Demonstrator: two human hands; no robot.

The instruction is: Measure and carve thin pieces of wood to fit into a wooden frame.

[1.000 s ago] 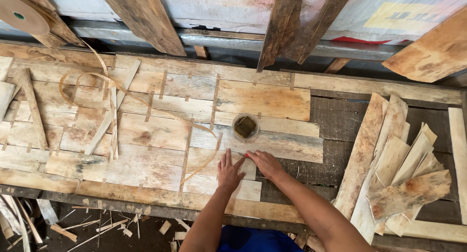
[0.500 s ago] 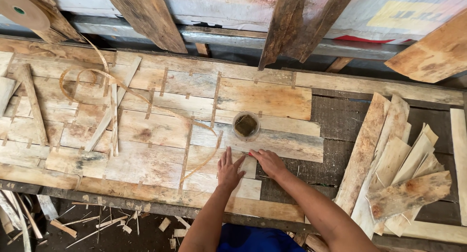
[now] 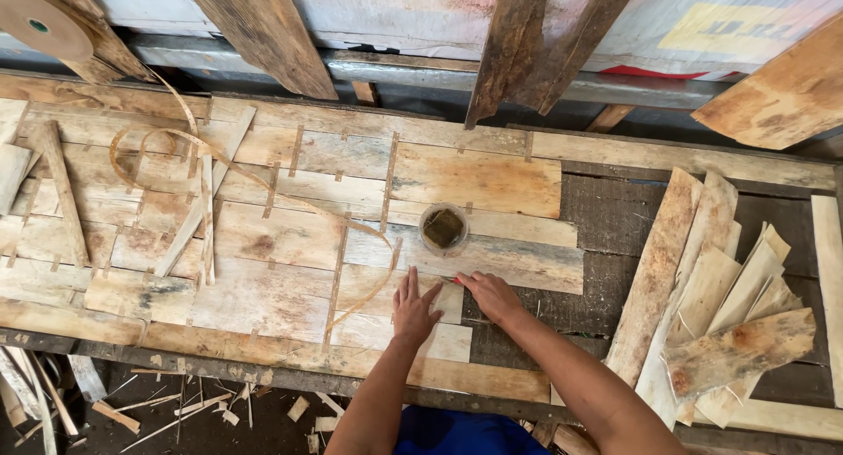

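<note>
A: Pressing, item one: left hand (image 3: 414, 310), fingers spread flat on the patched veneer sheet (image 3: 290, 244) at its near right edge, gripping nothing.

B: Right hand (image 3: 488, 295)?

A: Fingers curled, tips on a small veneer piece (image 3: 450, 302) beside the left; whether they pinch anything, cannot tell.

B: Step?

A: Likely seating that piece. Next calls for paper tape (image 3: 263, 181); small cup (image 3: 443, 228) stands just beyond on the surface (image 3: 615, 244).

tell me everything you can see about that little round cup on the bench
The cup is small, round and see-through, plastic by the look of it, standing upright and open-topped. Something dark greenish-brown sits inside; what it is cannot be told. It rests on the pale veneer sheets near their right edge, just beyond the left hand and right hand. Neither hand touches it.
</note>
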